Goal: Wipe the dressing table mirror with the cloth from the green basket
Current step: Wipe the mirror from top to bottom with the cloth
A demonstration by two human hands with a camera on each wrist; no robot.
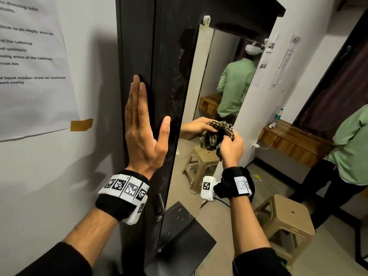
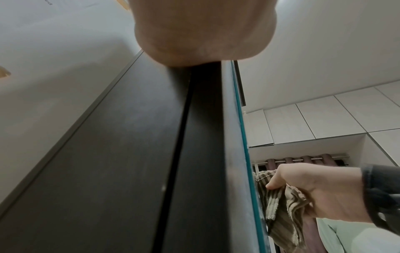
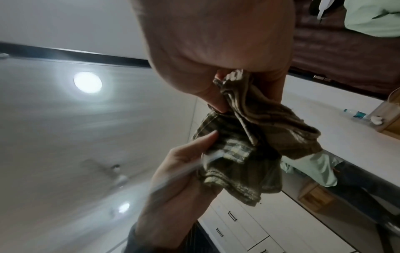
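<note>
Now the right hand (image 1: 232, 145) clenches the checked cloth (image 1: 223, 129) bunched against the mirror (image 1: 219, 76); the left hand (image 1: 142, 124) lies flat, fingers straight, on the dark frame (image 1: 137, 46). Cloth looks soft, light, floppy — best wadded in the palm. Glass likely fragile at its exposed edge. Open glass lies above; stool (image 1: 286, 220) stands nearby — elbow room fair.

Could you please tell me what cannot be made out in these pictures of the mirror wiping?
- Green basket: in no view.
- Mirror in the head view: seen edge-on, so any smears are unreadable.
- Left hand in its wrist view: only a blurred palm, fingers cut off.
- Cloth contact with the glass: the right hand hides it.
- Paper sheet: text cut off by the left edge.
</note>
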